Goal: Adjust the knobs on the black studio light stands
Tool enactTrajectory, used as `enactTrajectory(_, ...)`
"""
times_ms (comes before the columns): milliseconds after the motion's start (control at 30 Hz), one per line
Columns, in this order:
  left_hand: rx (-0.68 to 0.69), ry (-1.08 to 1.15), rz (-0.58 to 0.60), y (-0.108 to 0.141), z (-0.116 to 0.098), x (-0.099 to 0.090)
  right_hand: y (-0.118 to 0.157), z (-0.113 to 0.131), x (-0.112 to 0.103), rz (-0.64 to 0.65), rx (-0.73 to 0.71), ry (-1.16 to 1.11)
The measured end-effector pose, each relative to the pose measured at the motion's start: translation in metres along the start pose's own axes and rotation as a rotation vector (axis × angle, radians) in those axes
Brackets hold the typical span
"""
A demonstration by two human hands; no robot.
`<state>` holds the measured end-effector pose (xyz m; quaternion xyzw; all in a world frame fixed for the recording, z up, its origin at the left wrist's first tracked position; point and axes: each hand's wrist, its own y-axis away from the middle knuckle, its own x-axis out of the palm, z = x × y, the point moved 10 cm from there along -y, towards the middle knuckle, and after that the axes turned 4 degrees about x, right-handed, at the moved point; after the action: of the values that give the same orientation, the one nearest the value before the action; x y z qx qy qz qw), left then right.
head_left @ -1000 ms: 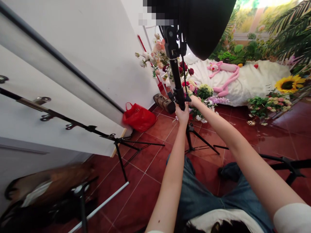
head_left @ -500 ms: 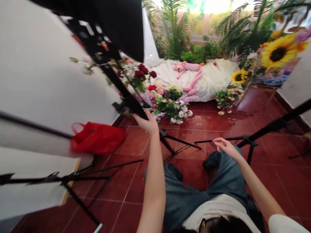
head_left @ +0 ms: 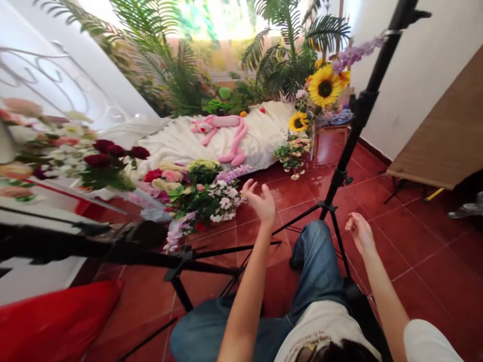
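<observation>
Black stand (head_left: 361, 113), between left grip (head_left: 262, 202) and right grip (head_left: 361, 234), untouched

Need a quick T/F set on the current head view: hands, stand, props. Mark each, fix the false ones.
1. The left hand is raised and grips nothing. True.
2. The right hand is wrapped around the pole of the black tripod stand on the right. False: the right hand is apart from the pole, with nothing visible in it.
3. The Pink Panther plush lies on the white cloth. True.
4. The red bag is at the upper right of the view. False: it is at the lower left.
5. The larger sunflower appears higher in the view than the smaller sunflower. True.
</observation>
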<state>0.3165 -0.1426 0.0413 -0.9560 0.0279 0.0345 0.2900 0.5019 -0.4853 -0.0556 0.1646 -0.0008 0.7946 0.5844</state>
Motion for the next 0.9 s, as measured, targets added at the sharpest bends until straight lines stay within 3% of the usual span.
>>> enactTrajectory(100, 0.101, 0.292, 0.374, 0.012, -0.059, 0.106, 0.004, 0.014, 0.002, 0.009, -0.017, 0.008)
enactTrajectory(167, 0.121, 0.417, 0.567, 0.027, -0.091, 0.164, 0.007, 0.019, 0.001, 0.01, -0.009, 0.006)
enactTrajectory(267, 0.057, 0.539, 0.761, 0.052, -0.115, 0.231, 0.009, 0.024, 0.004, 0.021, 0.002, -0.03)
enactTrajectory(367, -0.075, 0.63, 0.92, 0.082, -0.116, 0.277, 0.006, 0.027, 0.014, 0.054, 0.031, -0.111)
enactTrajectory(433, -0.182, 0.673, 0.962, 0.097, -0.11, 0.291, 0.0, 0.026, 0.025, 0.1, 0.09, -0.193)
enactTrajectory(533, -0.279, 0.701, 0.908, 0.103, -0.102, 0.291, -0.014, 0.031, 0.05, 0.222, 0.182, -0.356)
enactTrajectory(767, -0.287, 0.731, 0.911, 0.104, -0.108, 0.276, -0.039, 0.065, 0.116, 0.623, 0.42, -1.119)
enactTrajectory(900, -0.265, 0.778, 0.913, 0.106, -0.108, 0.278, -0.044, 0.071, 0.125, 0.692, 0.439, -1.288)
